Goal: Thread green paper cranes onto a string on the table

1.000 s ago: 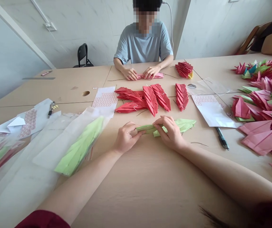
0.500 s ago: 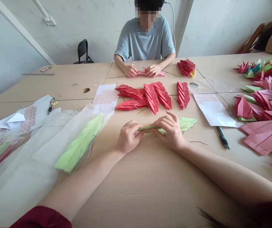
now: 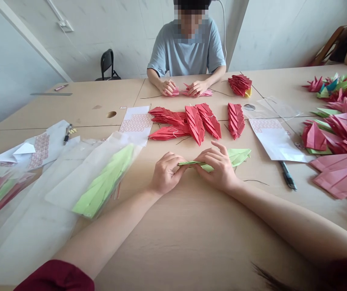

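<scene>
A strip of folded light-green paper [image 3: 239, 156] stretches between my hands just over the table. My left hand [image 3: 167, 173] pinches its narrow left end between thumb and fingers. Across the middle, my right hand [image 3: 217, 166] grips it with the thumb underneath, its forefinger raised; the wider pointed end sticks out to the right of that hand. Beyond my hands lie several folded red paper pieces [image 3: 195, 125], some with white thread on them. A dark thin thread [image 3: 256, 182] lies to the right of my right wrist.
Clear plastic sleeves with green folded paper [image 3: 105, 182] cover the left side. Heaps of pink, red and green folded paper [image 3: 332, 135] fill the right. A black pen [image 3: 288, 176] lies by a printed white sheet [image 3: 278, 141]. Opposite, a person [image 3: 188, 48] handles pink folded paper.
The view has shifted slightly, so the table's things appear a little to the right. Both hands keep their hold on the green paper, with the left barely moved.
</scene>
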### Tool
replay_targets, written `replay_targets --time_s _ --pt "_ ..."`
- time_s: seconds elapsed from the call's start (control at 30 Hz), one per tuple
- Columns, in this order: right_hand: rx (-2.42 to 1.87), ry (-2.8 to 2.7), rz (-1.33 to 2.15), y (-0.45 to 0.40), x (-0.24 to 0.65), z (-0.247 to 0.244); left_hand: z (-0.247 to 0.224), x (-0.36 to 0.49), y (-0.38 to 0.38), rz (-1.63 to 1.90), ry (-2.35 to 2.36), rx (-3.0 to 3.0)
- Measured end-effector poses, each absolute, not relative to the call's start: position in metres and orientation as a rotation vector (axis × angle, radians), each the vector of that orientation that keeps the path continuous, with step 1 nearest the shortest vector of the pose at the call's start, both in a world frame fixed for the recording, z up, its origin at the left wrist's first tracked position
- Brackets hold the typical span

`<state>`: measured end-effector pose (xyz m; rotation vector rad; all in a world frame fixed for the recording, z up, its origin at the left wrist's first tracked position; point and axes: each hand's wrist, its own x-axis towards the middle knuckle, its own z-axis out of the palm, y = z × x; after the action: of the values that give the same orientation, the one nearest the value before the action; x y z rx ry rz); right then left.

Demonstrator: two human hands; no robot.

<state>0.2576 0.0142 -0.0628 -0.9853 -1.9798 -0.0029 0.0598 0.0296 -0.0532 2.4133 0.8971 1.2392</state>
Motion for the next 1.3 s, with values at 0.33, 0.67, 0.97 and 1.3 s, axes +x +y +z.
replay_targets --time_s 0.33,0.67,0.97,1.3 --pt "-1.13 -1.744 0.387 0.025 0.266 -0.064 -0.058 0.058 0.04 1.207 1.065 1.8" --pt "-1.136 -1.657 0.249 0.026 0.27 -0.067 -0.061 0.055 0.05 1.204 1.074 1.199" --pt "-1.098 -2.082 -0.16 0.019 0.258 -0.066 -0.055 0.057 0.045 1.065 1.046 1.19" --pt "-1.092 -1.984 -0.092 0.02 0.263 -0.065 -0.048 0.056 0.035 1.048 0.852 1.553"
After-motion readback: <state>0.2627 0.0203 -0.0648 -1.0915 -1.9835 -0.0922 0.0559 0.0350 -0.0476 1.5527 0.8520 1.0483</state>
